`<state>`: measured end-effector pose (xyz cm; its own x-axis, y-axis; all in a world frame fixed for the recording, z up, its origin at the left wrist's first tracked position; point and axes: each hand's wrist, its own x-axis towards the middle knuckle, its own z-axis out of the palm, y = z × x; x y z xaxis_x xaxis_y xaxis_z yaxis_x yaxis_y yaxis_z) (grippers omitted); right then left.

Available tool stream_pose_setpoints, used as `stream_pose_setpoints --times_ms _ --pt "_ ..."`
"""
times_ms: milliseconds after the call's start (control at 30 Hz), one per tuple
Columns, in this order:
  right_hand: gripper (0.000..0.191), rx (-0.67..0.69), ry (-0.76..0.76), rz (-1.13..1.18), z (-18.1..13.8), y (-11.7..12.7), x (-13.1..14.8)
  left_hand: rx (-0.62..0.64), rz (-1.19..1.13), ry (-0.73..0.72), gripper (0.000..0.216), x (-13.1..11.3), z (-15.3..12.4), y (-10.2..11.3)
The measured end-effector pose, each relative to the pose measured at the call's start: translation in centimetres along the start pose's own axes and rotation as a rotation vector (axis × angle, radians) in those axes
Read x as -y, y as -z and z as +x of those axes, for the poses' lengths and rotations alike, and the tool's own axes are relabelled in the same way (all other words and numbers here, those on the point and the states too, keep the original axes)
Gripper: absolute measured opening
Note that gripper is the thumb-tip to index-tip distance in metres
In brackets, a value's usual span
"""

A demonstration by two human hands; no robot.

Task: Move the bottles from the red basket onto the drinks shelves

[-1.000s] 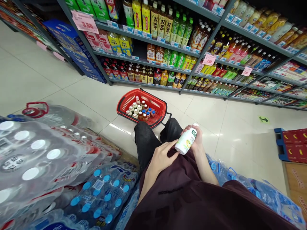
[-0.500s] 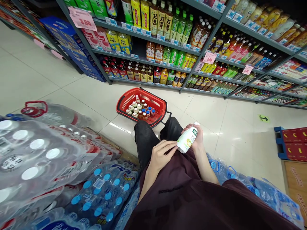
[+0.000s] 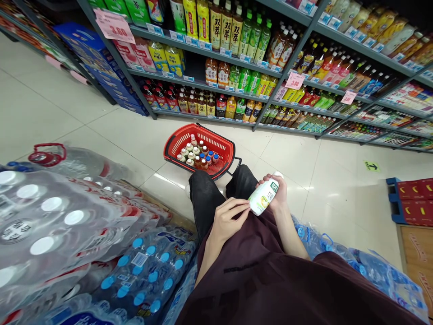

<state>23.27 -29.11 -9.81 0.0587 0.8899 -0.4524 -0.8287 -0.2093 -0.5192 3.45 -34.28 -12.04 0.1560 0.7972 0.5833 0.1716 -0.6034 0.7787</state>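
Observation:
A small white drink bottle with a green and yellow label lies tilted in my right hand, whose fingers wrap round it above my lap. My left hand rests on my thigh, fingers curled, its fingertips touching the bottle's base. Ahead of my knees, on the floor, stands a red shopping basket with several small bottles upright in it.
Shelves of bottled drinks run along the far side of the aisle. Shrink-wrapped packs of water bottles are stacked at my left, more water packs lie at my right. Red crates on a blue pallet stand far right.
My left hand's fingers have curled in and closed on the bottle's base. My right hand has lifted the bottle slightly and turned it.

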Motion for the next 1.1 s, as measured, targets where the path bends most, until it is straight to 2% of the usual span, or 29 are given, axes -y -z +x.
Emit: stream_pose_setpoints --times_ms 300,533,733,900,1100 --pt "0.009 -0.021 0.008 0.000 -0.1 -0.4 0.0 0.024 0.024 0.013 0.024 -0.3 0.3 0.2" --pt "0.013 -0.087 0.027 0.042 -0.3 -1.9 -0.8 0.169 0.081 0.096 0.055 -0.2 0.2 0.0" --pt "0.015 -0.075 0.047 0.018 -0.3 -2.3 -1.3 0.075 0.126 0.117 0.049 0.4 -0.2 -0.1" --pt "0.014 -0.030 0.078 -0.035 -0.7 -2.2 -1.3 0.015 0.021 0.193 0.050 0.0 -0.3 0.0" --pt "0.015 0.102 0.103 -0.018 -1.3 -2.4 -1.3 0.036 -0.060 0.269 0.057 -0.2 -0.4 0.0"
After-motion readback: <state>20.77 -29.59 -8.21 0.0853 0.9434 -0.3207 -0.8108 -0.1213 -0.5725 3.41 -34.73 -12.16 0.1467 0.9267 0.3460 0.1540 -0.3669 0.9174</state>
